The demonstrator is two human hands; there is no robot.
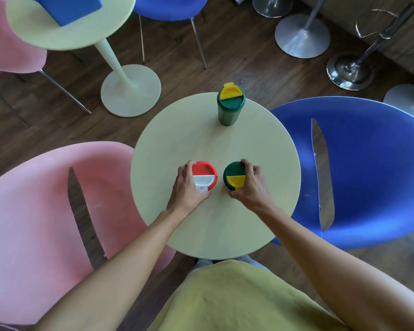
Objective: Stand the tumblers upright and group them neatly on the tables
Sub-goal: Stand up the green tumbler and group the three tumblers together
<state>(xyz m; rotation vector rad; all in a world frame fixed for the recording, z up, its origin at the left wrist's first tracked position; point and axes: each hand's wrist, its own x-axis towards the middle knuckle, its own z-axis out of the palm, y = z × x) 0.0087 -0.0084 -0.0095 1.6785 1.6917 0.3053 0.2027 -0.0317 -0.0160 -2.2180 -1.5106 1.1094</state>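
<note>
— Three tumblers are standing upright on the round table, so the righting part is looking done here.
— And the grouping?
— Partly done, I'd say. The left hand is gripping the red-lidded tumbler, its fingers curling round the cup's left side. The right hand is gripping the near green tumbler likewise, fingers curling round its right side. Those two are sitting just beside each other, between the two hands' fingers.
— The third?
— The far green tumbler is standing well beyond the fingers, at the far rim. It's probably needing to join them.
— The other table?
— It's holding a blue box; much of it is lying out of view.
</note>
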